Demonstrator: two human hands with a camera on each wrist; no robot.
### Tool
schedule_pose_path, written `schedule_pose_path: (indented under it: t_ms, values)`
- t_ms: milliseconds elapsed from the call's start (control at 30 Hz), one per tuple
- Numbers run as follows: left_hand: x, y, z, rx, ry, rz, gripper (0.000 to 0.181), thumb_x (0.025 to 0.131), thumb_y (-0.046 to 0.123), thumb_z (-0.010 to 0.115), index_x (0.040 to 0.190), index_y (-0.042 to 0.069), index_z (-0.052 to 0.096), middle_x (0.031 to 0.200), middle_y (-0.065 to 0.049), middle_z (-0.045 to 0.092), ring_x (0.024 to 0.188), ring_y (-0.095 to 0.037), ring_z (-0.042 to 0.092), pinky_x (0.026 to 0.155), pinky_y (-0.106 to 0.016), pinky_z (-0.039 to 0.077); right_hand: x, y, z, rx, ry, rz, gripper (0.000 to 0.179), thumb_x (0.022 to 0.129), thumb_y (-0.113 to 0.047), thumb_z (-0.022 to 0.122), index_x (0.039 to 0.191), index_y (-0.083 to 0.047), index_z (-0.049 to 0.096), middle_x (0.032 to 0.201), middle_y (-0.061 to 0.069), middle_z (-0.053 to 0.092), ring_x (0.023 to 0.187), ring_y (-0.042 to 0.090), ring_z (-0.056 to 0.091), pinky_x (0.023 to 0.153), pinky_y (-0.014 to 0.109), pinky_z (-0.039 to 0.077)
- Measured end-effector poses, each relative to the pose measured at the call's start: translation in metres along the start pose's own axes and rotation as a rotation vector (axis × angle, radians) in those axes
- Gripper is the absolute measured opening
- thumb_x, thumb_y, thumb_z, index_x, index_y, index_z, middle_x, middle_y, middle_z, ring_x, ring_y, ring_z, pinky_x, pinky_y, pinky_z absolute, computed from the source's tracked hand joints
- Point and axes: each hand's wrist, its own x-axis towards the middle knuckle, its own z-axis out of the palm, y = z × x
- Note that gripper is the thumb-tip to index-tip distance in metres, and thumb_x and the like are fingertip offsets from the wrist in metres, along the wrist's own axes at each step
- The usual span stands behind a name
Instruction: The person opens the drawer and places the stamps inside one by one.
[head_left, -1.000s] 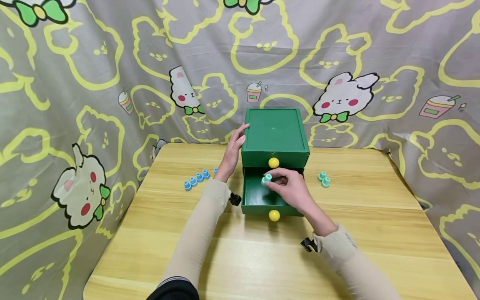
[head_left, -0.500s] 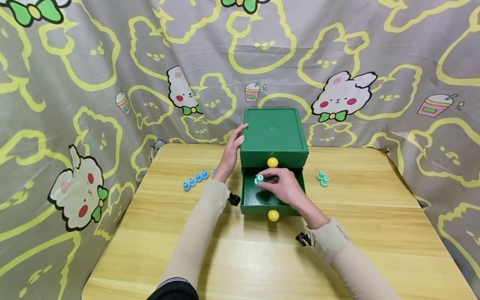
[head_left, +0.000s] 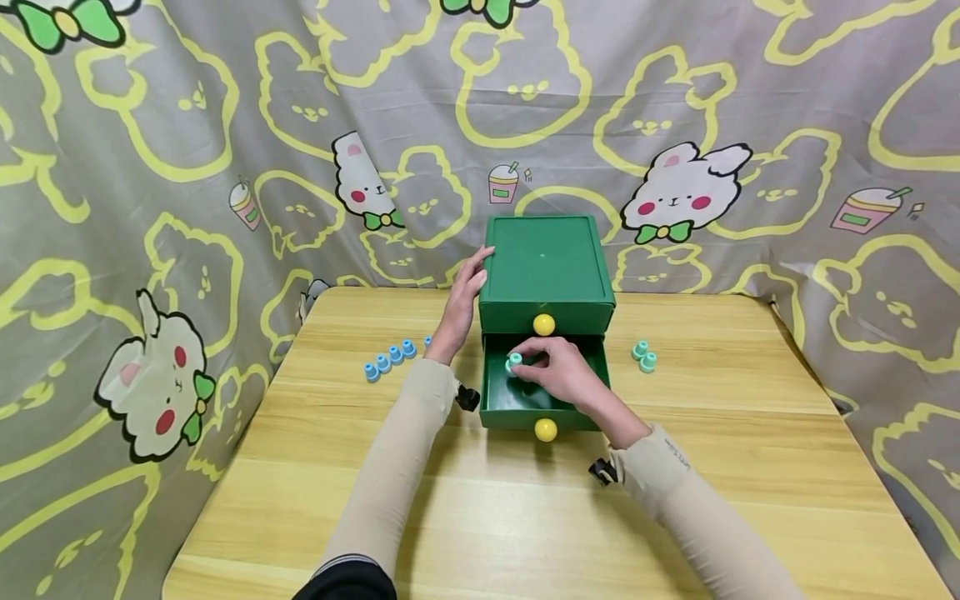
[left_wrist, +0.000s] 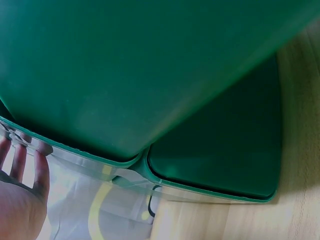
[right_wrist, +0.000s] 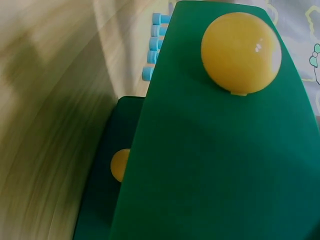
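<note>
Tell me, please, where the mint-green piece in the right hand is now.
In the head view, the right hand pinches the mint-green piece over or inside the open lower drawer, toward its left side.

grey cartoon-print cloth (head_left: pixel 427 108) — yellow-outlined — hangs behind a wood-grain table (head_left: pixel 495 525).

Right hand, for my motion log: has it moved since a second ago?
Yes: in the head view, the right hand shifted left relative to the upper yellow knob.
</note>
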Motion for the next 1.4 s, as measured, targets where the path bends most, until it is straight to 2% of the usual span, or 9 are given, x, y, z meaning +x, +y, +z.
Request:
schedule_pose_path:
  t_ms: [200,433,633,1000,1400]
  values:
    - [0.0003,0.0,0.0004,0.0,0.006,-0.002,0.052,0.106,0.043,0.04,0.157,0.031,0.045,0.167,0.005,0.029,0.152,-0.023,0.031,0.122,-0.054,0.027,0.0032,0.0008,0.0007,-0.027,-0.008,0.013,0.019,0.096,-0.021,0.076,0.114,-0.017,0.078,0.112,0.007,0.073,0.084,0.016,0.07,0.082,0.036,0.058]
    - [0.0008,-0.0014,-0.0001,0.01,0.011,0.008,0.051,0.107,0.044,0.04,0.156,0.034,0.046,0.166,0.007,0.03,0.151,-0.022,0.032,0.122,-0.054,0.028,0.007,-0.0001,0.001,-0.018,-0.023,0.026,0.019,0.096,-0.017,0.075,0.114,-0.012,0.078,0.108,0.009,0.074,0.079,0.016,0.075,0.078,0.035,0.06]
    - [0.0019,-0.0007,0.0007,0.011,0.013,0.003,0.052,0.105,0.046,0.04,0.156,0.034,0.046,0.167,0.009,0.028,0.151,-0.021,0.031,0.122,-0.053,0.028,0.0085,0.0012,0.0021,-0.064,-0.028,0.02,0.018,0.095,-0.016,0.075,0.113,-0.011,0.078,0.105,0.007,0.075,0.08,0.014,0.075,0.08,0.037,0.059]
    - [-0.0007,-0.0004,0.0014,0.013,0.006,-0.01,0.053,0.106,0.044,0.041,0.157,0.031,0.044,0.167,0.005,0.028,0.153,-0.024,0.03,0.123,-0.055,0.025,0.0093,0.0052,0.0063,-0.145,-0.008,0.01,0.018,0.094,-0.017,0.076,0.111,-0.011,0.079,0.097,0.004,0.075,0.078,0.012,0.07,0.078,0.034,0.057]
    - [-0.0011,-0.0012,0.001,0.015,0.013,-0.017,0.05,0.106,0.047,0.04,0.155,0.039,0.046,0.166,0.011,0.029,0.154,-0.02,0.029,0.123,-0.055,0.025,0.009,0.0034,0.0067,-0.174,-0.027,-0.014,0.02,0.093,-0.015,0.077,0.112,-0.01,0.079,0.096,0.004,0.076,0.082,0.013,0.069,0.078,0.034,0.056]
